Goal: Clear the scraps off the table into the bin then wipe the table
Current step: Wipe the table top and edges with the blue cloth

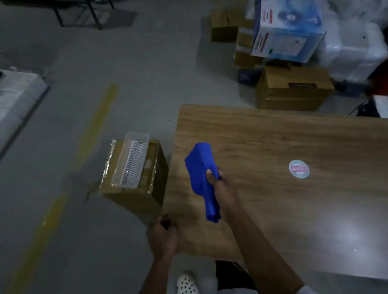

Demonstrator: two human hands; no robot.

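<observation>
Blue cloth (202, 170) hangs bunched in the right hand (221, 188), gripped above the table (320, 203) near its left edge, seemingly ready for wiping; the left hand (164, 235) curls at the table's near corner, contents unclear.

Both forearms are bare and reach forward from pale sleeves at the bottom of the view. The right hand (221, 189) is raised over the counter (317, 179), its back turned to the right, fingers (219, 173) and thumb wrapped round the middle of a bunched blue cloth (202, 170) that sticks out above and below the fist. The left hand (164, 237) sits lower, at the counter's near left corner, wrist straight, back facing up. Its fingers are curled inward toward the palm; whether they enclose anything cannot be made out.
</observation>
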